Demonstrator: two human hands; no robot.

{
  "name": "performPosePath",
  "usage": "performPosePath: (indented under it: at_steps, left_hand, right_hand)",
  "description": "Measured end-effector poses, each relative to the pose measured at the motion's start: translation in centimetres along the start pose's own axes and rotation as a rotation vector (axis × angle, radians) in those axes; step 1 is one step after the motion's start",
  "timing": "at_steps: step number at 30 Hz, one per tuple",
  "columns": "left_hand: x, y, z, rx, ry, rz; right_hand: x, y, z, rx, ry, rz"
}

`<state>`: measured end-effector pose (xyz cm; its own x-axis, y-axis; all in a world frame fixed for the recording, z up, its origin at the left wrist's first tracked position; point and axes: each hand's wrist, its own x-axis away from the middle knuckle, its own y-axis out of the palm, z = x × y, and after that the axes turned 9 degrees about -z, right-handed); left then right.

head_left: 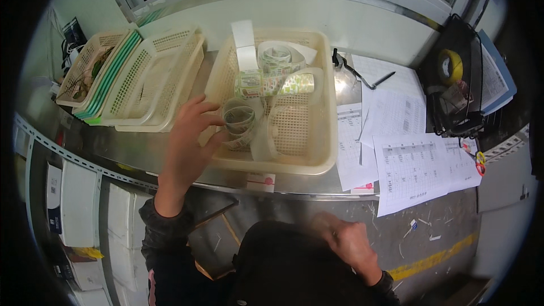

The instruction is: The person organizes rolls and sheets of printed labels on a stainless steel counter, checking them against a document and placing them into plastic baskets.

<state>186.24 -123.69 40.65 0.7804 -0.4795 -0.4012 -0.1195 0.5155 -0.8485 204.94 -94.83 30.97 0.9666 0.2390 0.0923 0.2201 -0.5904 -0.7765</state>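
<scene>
My left hand (195, 133) reaches over the near left rim of a cream plastic basket (327, 136), its fingers apart and curved. Its fingertips are right beside a coiled strip of printed labels (238, 120); whether they touch it I cannot tell. Behind that coil lies a larger roll of green-and-white labels (275, 84), with a blank white strip (244, 39) sticking up over the far rim. My right hand (347, 242) is in front of the table edge, close to my body. Its fingers are bent and smeared by motion, so what they hold, if anything, is hidden.
Stacked cream and green baskets (153, 79) stand at the left. Printed sheets (416, 161), a black pen (385, 79) and scissors (480, 163) lie at the right, beside a black wire rack (453, 102) holding yellow tape (450, 67). White boxes (79, 204) fill shelving below left.
</scene>
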Motion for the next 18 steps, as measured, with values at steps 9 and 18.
performPosePath:
  at_steps: [9, 18]
  left_hand:
    - [-2.0, 2.7, -2.9, -0.113, 0.078, -0.29]
    - [-3.7, 5.5, -4.3, -0.317, 0.08, -0.465]
  right_hand:
    - [-0.9, 1.5, -1.4, 0.092, -0.064, -0.025]
    - [-1.3, 2.0, -2.5, 0.11, -0.037, -0.066]
